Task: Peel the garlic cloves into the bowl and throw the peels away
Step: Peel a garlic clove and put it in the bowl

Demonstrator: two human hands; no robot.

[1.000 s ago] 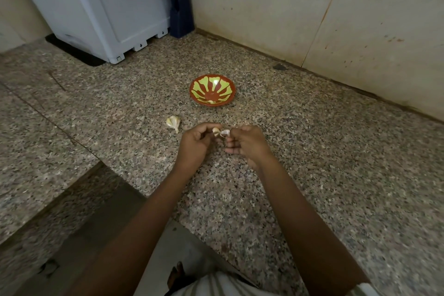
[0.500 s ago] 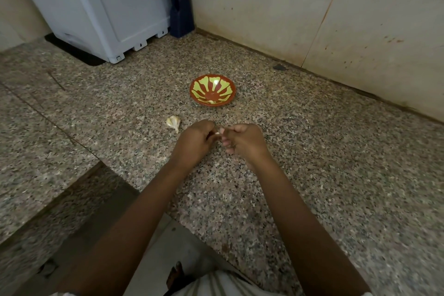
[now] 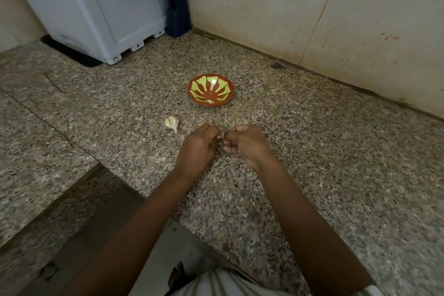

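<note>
1. The left hand (image 3: 197, 149) and the right hand (image 3: 245, 145) meet low over the speckled grey-brown granite table (image 3: 312, 163), close to its near edge. That is a comfortable working spot straight in front of the body.
2. A small pale garlic clove (image 3: 219, 136) sits between the two hands, with only a sliver showing. The left fingers (image 3: 211, 131) are curled and pinch it from one side, and the right fingers (image 3: 230, 149) are curled and pinch it from the other. I cannot tell which fingertip is under the skin.
3. Why a two-handed pinch: likely one hand steadies the clove while the other tears off the papery skin. Judged step: mid-peel on this clove.
4. The red-brown round bowl with yellow-green petal pattern (image 3: 210, 90) stands on the table beyond the hands, apart from them. No cloves are visible in it. It is probably set within easy reach ahead so that a peeled clove can drop straight in.
5. A loose whitish garlic piece with papery skin (image 3: 172, 122) lies on the table just left of the left hand, between the hand and the bowl. It looks parked there as the next one to peel, though I cannot tell whether it is a whole clove or mostly skin.
6. No bin is in view, so the peels will have to go somewhere outside the frame.
7. Background: a white plastic box-shaped appliance (image 3: 96, 7) and a dark blue knife block (image 3: 176, 7) stand against the beige tiled wall (image 3: 264, 7), well apart from the work.
8. Progress: early, with nothing seen in the bowl.
</note>
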